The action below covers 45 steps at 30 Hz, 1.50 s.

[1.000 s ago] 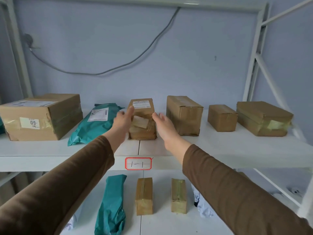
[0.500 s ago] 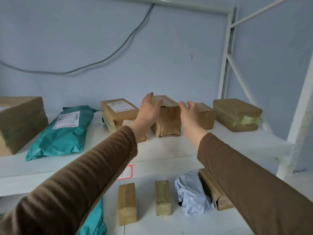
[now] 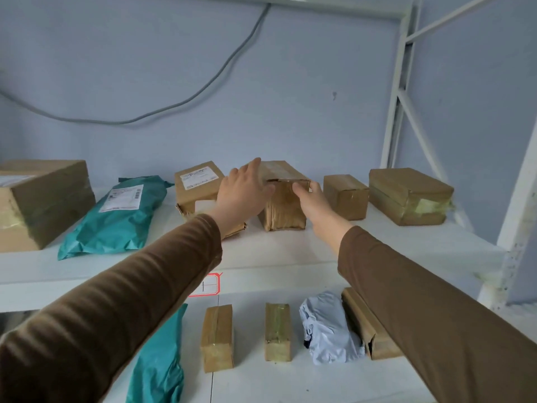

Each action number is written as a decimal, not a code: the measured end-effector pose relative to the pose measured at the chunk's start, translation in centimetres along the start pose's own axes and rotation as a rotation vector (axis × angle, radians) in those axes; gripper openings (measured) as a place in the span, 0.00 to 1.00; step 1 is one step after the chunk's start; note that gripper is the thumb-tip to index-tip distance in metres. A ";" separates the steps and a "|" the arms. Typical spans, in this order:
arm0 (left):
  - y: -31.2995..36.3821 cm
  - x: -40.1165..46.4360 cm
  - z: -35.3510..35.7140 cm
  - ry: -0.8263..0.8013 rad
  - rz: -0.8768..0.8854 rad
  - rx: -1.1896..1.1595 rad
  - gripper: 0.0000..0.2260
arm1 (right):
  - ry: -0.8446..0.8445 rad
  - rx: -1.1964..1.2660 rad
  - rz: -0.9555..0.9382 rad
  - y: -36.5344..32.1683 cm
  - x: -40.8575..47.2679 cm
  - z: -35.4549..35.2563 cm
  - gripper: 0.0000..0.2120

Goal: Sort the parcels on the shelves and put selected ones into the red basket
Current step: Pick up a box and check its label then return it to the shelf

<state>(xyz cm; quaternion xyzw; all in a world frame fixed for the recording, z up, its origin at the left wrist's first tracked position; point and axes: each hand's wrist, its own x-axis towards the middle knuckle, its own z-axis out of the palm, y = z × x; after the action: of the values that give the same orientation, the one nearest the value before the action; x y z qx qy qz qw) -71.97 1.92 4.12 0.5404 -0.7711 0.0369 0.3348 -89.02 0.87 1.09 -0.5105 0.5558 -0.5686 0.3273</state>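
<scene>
A tall taped brown box (image 3: 283, 209) stands in the middle of the upper white shelf (image 3: 377, 248). My left hand (image 3: 244, 193) lies against its left side, fingers straight along the top edge and thumb on the front. My right hand (image 3: 312, 202) touches its right front corner with the thumb on the front face. Left of them sits a labelled brown box (image 3: 197, 181), partly hidden by my left hand, and a teal mailer bag (image 3: 116, 216). The red basket is not in view.
A large carton (image 3: 40, 202) stands far left; two brown boxes (image 3: 345, 196) (image 3: 406, 196) stand to the right. The lower shelf (image 3: 290, 382) holds a teal bag (image 3: 159, 365), two narrow boxes (image 3: 218, 335) (image 3: 277, 330), a pale grey bag (image 3: 328, 327) and another box (image 3: 366, 327). A white upright (image 3: 517, 205) stands right.
Both hands left the labelled box and moved right to the tall taped box, closing in until they touch its two sides. The view panned right.
</scene>
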 end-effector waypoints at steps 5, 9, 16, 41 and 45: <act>-0.4 -0.3 0.3 -0.005 0.070 0.106 0.31 | -0.015 0.022 0.014 0.2 -0.2 -0.5 0.26; -0.6 0.1 1.3 -0.152 0.174 0.037 0.33 | -0.021 0.021 0.025 0.0 -0.2 -0.9 0.26; -2.9 0.7 1.7 -0.028 0.290 0.104 0.34 | -0.035 0.002 0.027 0.1 0.4 -1.2 0.28; -9.4 2.0 -4.9 -0.226 0.069 0.303 0.27 | -0.116 0.041 0.066 2.3 1.9 -0.9 0.18; -10.6 0.9 -5.1 -0.281 0.093 0.305 0.27 | -0.119 0.041 0.074 2.4 1.9 -0.8 0.19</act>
<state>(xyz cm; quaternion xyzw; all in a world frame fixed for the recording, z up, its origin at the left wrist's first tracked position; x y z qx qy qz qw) -60.62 -1.01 5.35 0.5486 -0.8197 0.0929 0.1360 -90.73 -1.04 -0.67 -0.5157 0.5420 -0.5360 0.3912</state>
